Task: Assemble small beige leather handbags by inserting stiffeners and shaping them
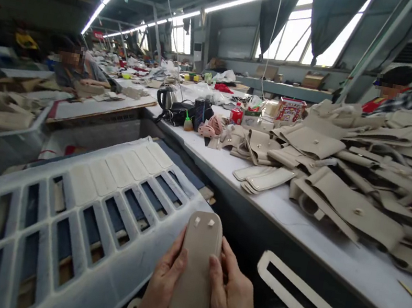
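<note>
A long taupe leather-like piece (196, 274) with a rounded end stands between my hands, its length running toward me. Two small white tabs show near its rounded tip. My left hand (164, 279) grips its left edge, with the thumb on the front face. On the opposite edge, my right hand (235, 297) is closed the same way, fingers tucked behind. The lower end of the piece runs out of view. To the left, a whitish slatted plastic rack (119, 271) carries a row of pale rounded panels (119, 170) along its far side.
On the white table (283, 215) lie a large heap of taupe bag parts (356, 207) and a small stack of pale strips (263, 179). Farther back are a pink fan (213, 127) and a kettle (167, 98). A pale looped strip (322, 307) juts below the table edge. Two people sit farther off.
</note>
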The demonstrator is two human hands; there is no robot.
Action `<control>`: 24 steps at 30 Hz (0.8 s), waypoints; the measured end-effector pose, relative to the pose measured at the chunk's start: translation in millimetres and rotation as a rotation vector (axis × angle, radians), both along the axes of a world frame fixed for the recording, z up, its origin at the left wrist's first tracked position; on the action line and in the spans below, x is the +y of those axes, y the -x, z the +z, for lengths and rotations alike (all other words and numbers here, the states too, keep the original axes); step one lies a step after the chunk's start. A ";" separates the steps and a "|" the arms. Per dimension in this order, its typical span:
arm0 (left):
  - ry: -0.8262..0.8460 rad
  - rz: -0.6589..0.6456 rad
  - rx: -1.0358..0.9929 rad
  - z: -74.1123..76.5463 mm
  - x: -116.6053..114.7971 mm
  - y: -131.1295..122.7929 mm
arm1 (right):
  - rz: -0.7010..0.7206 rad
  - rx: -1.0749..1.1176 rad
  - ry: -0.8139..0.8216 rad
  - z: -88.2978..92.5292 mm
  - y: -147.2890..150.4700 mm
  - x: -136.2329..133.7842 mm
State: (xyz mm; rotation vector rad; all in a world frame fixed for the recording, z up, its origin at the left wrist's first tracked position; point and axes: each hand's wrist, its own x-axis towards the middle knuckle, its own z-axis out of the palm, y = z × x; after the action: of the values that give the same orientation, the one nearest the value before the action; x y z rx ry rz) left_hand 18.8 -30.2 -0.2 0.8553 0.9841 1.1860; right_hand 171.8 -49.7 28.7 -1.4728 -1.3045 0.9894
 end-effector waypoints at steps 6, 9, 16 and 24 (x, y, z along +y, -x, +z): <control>-0.110 0.041 0.229 7.4 -6.7 -6.0 | -0.073 -0.125 0.021 7.1 17.5 -5.0; -0.127 0.096 0.262 12.8 -11.1 -8.3 | -0.103 -0.107 0.009 10.5 21.7 -7.4; -0.174 0.146 0.357 21.3 -17.0 -9.0 | -0.155 -0.077 -0.018 3.0 22.7 -13.0; -0.292 0.114 0.391 39.2 -20.9 -11.2 | -0.131 0.044 0.078 -4.6 18.5 -17.2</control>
State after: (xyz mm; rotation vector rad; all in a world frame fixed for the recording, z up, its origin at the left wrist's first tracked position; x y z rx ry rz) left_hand 30.0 -51.1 38.9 1.3129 1.2030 1.3073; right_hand 153.3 -66.9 24.1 -1.5664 -1.1344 0.9902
